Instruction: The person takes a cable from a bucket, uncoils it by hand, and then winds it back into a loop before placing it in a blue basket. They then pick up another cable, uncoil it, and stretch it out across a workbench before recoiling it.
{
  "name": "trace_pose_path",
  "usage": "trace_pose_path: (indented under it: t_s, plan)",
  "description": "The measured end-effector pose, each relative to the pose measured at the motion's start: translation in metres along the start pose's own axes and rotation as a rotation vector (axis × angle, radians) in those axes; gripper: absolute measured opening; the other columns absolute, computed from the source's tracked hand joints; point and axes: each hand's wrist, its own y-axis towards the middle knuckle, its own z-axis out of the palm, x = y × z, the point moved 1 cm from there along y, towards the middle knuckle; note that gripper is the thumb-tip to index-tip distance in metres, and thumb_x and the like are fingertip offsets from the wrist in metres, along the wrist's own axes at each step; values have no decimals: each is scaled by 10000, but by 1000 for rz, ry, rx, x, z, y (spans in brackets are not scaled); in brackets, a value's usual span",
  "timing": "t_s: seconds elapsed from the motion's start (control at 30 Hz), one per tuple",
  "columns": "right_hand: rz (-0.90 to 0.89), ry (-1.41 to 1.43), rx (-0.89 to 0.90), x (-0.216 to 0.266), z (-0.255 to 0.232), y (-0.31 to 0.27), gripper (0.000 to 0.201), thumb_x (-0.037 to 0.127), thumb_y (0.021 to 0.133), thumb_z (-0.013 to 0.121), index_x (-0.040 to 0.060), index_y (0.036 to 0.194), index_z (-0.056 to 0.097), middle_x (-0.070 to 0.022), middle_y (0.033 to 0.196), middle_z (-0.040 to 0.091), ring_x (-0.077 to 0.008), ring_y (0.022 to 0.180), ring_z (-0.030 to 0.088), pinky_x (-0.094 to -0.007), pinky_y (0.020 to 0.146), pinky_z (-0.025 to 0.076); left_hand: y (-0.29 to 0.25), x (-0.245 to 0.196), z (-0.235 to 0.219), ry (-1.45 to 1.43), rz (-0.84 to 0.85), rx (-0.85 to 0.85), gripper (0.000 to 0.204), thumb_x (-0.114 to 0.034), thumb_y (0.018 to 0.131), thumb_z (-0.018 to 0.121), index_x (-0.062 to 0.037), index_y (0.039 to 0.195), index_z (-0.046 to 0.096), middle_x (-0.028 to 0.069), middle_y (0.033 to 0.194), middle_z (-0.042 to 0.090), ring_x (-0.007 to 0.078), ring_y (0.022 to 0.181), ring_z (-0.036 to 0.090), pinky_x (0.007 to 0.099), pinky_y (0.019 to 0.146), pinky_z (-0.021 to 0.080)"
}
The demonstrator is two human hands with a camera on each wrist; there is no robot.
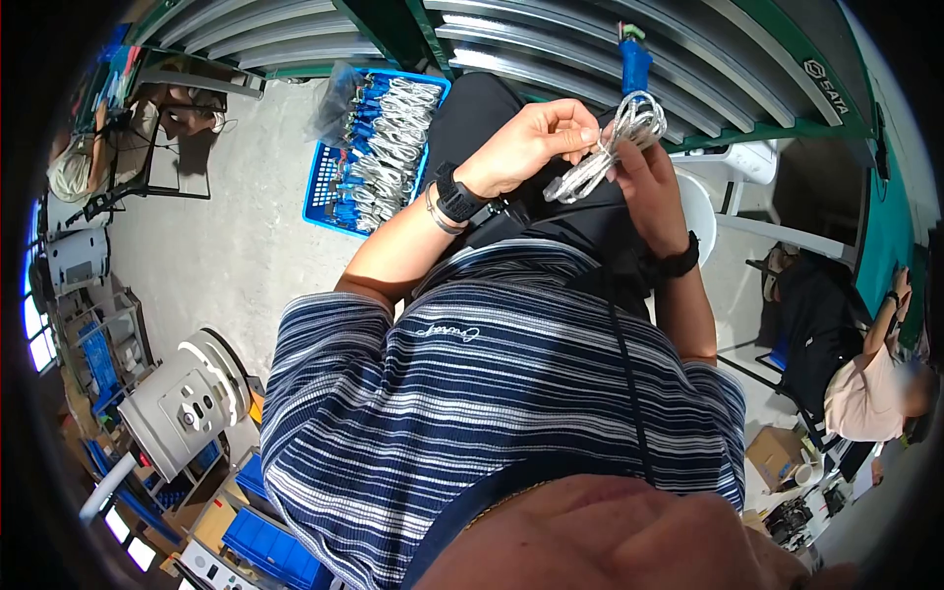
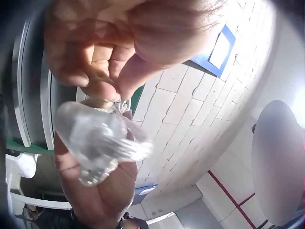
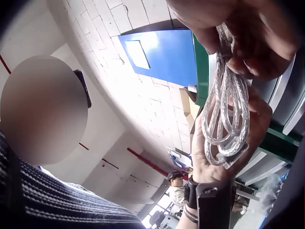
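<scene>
Because the silvery cable [image 1: 585, 177] looks light, bendy and slightly slick, loops may spring apart | cable between left grip [image 1: 531, 146], pinching its gathered waist, and right grip [image 1: 651, 187], holding the loops | keep hold there, sparing the blue end piece [image 1: 636, 71] beyond right grip

The coiled cable [image 3: 229, 88] has a glossy, see-through plastic sheath over silvery braid; its connector end [image 1: 637, 74] looks like smooth blue plastic. The basket [image 1: 321, 187] is blue plastic, with a crinkled, translucent plastic bag [image 1: 332, 110] at its upper left corner. Shiny metal slats [image 1: 492, 61], matt ribbed-cloth shirt [image 1: 531, 374], matt floor [image 1: 265, 167], brown cardboard box [image 1: 775, 457].
</scene>
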Motion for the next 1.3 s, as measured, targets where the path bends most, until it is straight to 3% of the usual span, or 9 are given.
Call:
trace_pose_path:
  t_s: [0.07, 0.2, 0.27, 0.37, 0.67, 0.93, 1.03, 1.17, 1.3]
  plan:
    - [-104, -372, 2, 3, 1, -2, 235, 153, 987, 560, 10, 1173, 572, -31, 1059, 628, -92, 922, 573, -239, 811, 448, -1, -1, 0, -1, -34, -14, 191, -240, 960, 620, -49, 949, 627, -32, 797, 563, 56, 732, 505, 203, 711, 427]
    - [-180, -393, -15, 5, 4, -2, 269, 128, 929, 649, 6, 1161, 591, -24, 1025, 633, -72, 871, 558, -253, 773, 460, -3, -10, 0, 126, -85, 37, 311, -327, 999, 547, -52, 880, 630, -45, 704, 524, 44, 676, 471, 196, 660, 397]
    - [-267, -577, -62, 1, 3, 0, 242, 110, 892, 681, 13, 1098, 601, -37, 953, 647, -105, 816, 590, -272, 736, 478, -2, -12, 2, 193, -45, 49, 398, -380, 1010, 507, -57, 813, 629, -46, 670, 520, 39, 638, 451, 193, 612, 374]
    - [-419, -768, -84, 4, 8, 1, 219, 95, 852, 709, 23, 1027, 599, -62, 860, 639, -137, 760, 608, -275, 702, 480, -3, -9, 3, 271, -161, 3, 450, -395, 1017, 478, -52, 766, 626, -31, 684, 548, 42, 596, 437, 193, 560, 360]
    - [-414, -804, -40, 6, 8, -3, 214, 86, 833, 726, 21, 979, 583, -85, 842, 608, -166, 750, 599, -285, 695, 473, -3, -1, -5, 101, -202, 53, 314, -229, 990, 523, -14, 789, 632, -6, 674, 567, 46, 566, 467, 189, 534, 370]
    - [-407, -1001, 110, 22, 2, -14, 285, 102, 839, 702, 27, 1088, 583, -131, 937, 599, -285, 817, 628, -339, 721, 488, -11, 5, -11, 103, -425, 109, 241, -200, 951, 583, 0, 854, 675, 35, 708, 655, 75, 605, 609, 178, 548, 461]
    - [-312, -1054, 236, 31, 7, -15, 355, 61, 789, 678, 3, 1123, 576, -160, 984, 584, -327, 888, 613, -369, 767, 478, -21, 12, -15, 74, -543, 21, 227, -193, 925, 615, -7, 819, 691, 58, 782, 690, 85, 648, 635, 190, 597, 511]
    - [-324, -1056, 304, 35, 10, -19, 335, 43, 777, 677, 2, 1098, 593, -144, 908, 565, -289, 765, 582, -343, 696, 468, -24, 49, -35, -77, -340, 224, 291, -230, 960, 601, 14, 1115, 625, 84, 861, 687, 111, 728, 662, 186, 628, 525]
    - [-283, -1077, 326, 34, 9, -21, 276, 65, 828, 699, -2, 1070, 583, -123, 902, 580, -219, 721, 590, -309, 661, 475, -27, 25, -21, 93, -342, 321, 260, -250, 959, 606, -3, 1020, 660, 74, 845, 677, 95, 676, 625, 194, 597, 498]
